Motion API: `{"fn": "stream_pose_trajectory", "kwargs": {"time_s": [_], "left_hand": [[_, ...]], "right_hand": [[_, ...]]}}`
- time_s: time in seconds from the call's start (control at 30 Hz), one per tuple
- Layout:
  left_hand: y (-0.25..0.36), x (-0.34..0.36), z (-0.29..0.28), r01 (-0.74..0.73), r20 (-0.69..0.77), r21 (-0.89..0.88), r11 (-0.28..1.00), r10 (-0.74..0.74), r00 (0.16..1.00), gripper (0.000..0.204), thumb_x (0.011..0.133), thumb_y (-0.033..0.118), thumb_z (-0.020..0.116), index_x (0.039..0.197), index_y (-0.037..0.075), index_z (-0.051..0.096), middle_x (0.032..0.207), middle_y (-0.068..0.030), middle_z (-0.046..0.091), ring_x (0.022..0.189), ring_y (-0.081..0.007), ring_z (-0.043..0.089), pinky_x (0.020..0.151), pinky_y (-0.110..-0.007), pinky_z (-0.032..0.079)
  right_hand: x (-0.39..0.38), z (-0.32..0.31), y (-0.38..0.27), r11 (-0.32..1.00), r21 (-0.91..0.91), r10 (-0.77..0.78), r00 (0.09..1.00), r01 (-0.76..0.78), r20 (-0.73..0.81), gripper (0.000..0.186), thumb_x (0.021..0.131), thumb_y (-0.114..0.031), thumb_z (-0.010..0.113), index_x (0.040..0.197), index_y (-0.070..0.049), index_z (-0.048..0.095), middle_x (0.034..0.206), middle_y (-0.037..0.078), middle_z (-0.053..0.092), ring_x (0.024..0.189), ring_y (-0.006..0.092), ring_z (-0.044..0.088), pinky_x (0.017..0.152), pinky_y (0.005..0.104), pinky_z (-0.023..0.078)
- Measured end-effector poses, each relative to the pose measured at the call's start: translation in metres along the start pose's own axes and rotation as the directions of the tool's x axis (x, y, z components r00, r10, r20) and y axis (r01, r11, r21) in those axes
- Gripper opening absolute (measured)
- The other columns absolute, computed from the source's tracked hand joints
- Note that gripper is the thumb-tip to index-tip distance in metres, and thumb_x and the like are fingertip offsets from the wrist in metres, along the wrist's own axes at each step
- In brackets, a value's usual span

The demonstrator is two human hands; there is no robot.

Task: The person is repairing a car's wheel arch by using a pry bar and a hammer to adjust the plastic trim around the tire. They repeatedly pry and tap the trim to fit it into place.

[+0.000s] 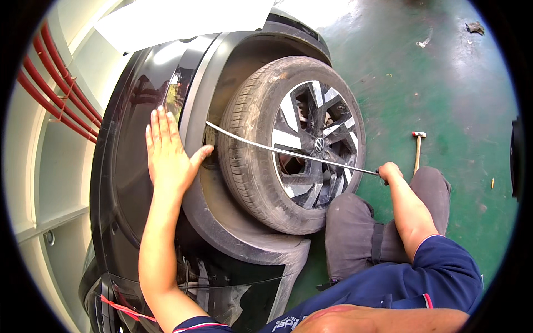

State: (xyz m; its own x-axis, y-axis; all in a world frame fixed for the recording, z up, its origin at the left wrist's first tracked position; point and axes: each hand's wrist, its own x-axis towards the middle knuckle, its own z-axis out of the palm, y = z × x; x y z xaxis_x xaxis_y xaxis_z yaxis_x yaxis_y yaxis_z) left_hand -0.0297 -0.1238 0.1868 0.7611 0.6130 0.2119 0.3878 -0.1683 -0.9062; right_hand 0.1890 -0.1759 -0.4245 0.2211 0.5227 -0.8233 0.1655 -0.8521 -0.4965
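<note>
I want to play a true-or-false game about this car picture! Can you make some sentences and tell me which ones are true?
1. The left hand lies flat on the black car body. True.
2. The right hand grips a long metal rod. True.
3. The rod reaches into the wheel arch past the tyre. True.
4. The floor is red. False: it is green.
5. The hammer is in the left hand. False: it lies on the floor.
</note>
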Motion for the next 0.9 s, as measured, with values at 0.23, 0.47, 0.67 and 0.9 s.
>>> {"fn": "stream_pose_trajectory", "kwargs": {"time_s": [0.23, 0.47, 0.67, 0.9], "left_hand": [[0.003, 0.084, 0.015, -0.038, 0.079, 0.133, 0.99, 0.028, 0.997, 0.121, 0.085, 0.084, 0.046, 0.159, -0.008, 0.018, 0.169, -0.0219, 0.014, 0.159, -0.0285, 0.006, 0.129, -0.043, 0.005], [0.017, 0.147, 0.022, -0.044, 0.182, 0.243, 0.969, -0.001, 0.983, 0.119, 0.087, 0.088, 0.033, 0.16, -0.005, 0.018, 0.17, -0.0185, 0.014, 0.159, -0.0272, 0.003, 0.129, -0.041, 0.002], [0.032, 0.18, 0.021, -0.015, 0.204, 0.142, 0.99, -0.014, 0.979, 0.117, 0.086, 0.087, 0.04, 0.159, -0.004, 0.025, 0.17, -0.0182, 0.016, 0.159, -0.0287, 0.009, 0.129, -0.041, 0.007], [0.012, 0.136, 0.023, -0.088, 0.129, 0.127, 0.988, 0.072, 0.989, 0.111, 0.091, 0.084, 0.032, 0.16, -0.002, 0.022, 0.171, -0.0135, 0.015, 0.159, -0.022, 0.007, 0.129, -0.038, 0.005]], "right_hand": [[0.0, 0.009, -0.003, 1.0, -0.01, 0.012, 0.999, -0.012, 0.031, 0.032, 0.091, -0.028, 0.065, 0.103, -0.002, 0.078, 0.1, 0.017, 0.077, 0.091, 0.0298, 0.076, 0.085, 0.041, 0.057], [-0.008, 0.003, -0.004, 0.995, -0.104, -0.005, 1.0, 0.006, 0.015, 0.031, 0.09, -0.026, 0.065, 0.109, -0.006, 0.078, 0.117, 0.014, 0.074, 0.111, 0.0295, 0.071, 0.094, 0.0413, 0.054], [-0.033, 0.008, 0.0, 0.992, -0.088, -0.101, 0.989, 0.092, -0.104, 0.043, 0.095, -0.034, 0.06, 0.126, -0.006, 0.071, 0.136, 0.016, 0.065, 0.129, 0.0329, 0.061, 0.106, 0.0439, 0.049], [-0.03, 0.002, 0.009, 0.989, -0.076, -0.139, 0.962, 0.124, -0.234, 0.044, 0.091, -0.038, 0.061, 0.117, -0.004, 0.074, 0.128, 0.018, 0.069, 0.123, 0.0354, 0.064, 0.105, 0.0469, 0.046]]}}
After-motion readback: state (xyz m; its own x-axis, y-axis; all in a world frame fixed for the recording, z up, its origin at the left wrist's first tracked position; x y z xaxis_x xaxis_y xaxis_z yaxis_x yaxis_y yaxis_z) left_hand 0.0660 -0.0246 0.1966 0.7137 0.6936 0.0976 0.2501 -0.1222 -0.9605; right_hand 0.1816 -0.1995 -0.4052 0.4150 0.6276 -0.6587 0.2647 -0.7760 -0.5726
